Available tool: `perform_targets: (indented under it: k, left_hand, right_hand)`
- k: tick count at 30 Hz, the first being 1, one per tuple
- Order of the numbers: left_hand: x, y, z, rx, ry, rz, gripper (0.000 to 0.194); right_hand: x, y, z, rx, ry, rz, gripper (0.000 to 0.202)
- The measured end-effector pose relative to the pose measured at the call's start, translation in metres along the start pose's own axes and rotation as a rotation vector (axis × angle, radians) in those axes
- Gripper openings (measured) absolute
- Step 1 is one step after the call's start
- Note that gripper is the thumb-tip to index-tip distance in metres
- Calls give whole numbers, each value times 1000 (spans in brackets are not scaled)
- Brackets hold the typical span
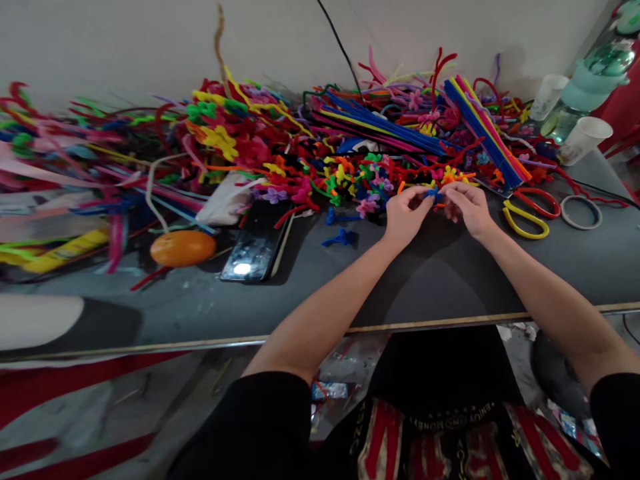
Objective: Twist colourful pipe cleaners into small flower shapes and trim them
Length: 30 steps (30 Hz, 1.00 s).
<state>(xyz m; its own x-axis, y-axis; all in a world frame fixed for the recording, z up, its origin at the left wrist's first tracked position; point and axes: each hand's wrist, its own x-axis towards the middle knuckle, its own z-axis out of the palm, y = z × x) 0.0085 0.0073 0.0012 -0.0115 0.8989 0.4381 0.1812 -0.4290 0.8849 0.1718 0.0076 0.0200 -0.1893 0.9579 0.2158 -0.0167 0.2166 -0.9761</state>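
Between my two hands is a small blue pipe cleaner piece [433, 194], bent into a shape partly hidden by the fingers. My left hand [406, 215] pinches it from the left with thumb and forefinger. From the right, the fingertips of my right hand [467, 205] close on its other side. A finished-looking blue pipe cleaner flower [342, 237] lies on the table left of my left hand, with another blue piece [345, 218] just behind it. Heaped beyond my hands are small multicoloured pipe cleaner flowers [370, 204].
Scissors with red and yellow handles [526, 225] and a grey ring [581, 212] lie at right. Bundled straight pipe cleaners [487, 130] rest on the heap. Paper cups [585, 139] and a clear bottle [580, 93] stand far right. A phone [257, 243] and an orange object [183, 249] lie left.
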Motion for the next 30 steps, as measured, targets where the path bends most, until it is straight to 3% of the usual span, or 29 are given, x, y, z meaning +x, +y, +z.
perform_targets:
  k: [4, 11, 21, 30]
  left_hand:
    - [1, -1, 2, -83, -24, -105, 15]
    - [1, 2, 2, -167, -73, -210, 13]
    - [2, -1, 2, -100, -25, -117, 11]
    - [2, -2, -2, 41, -2, -19, 17]
  right_hand:
    - [0, 2, 1, -44, 94, -36, 43]
    - [-3, -2, 3, -192, 100, -95, 39]
    - [-4, 4, 1, -354, 130, -185, 25]
    - [-8, -5, 3, -496, 138, -251, 15]
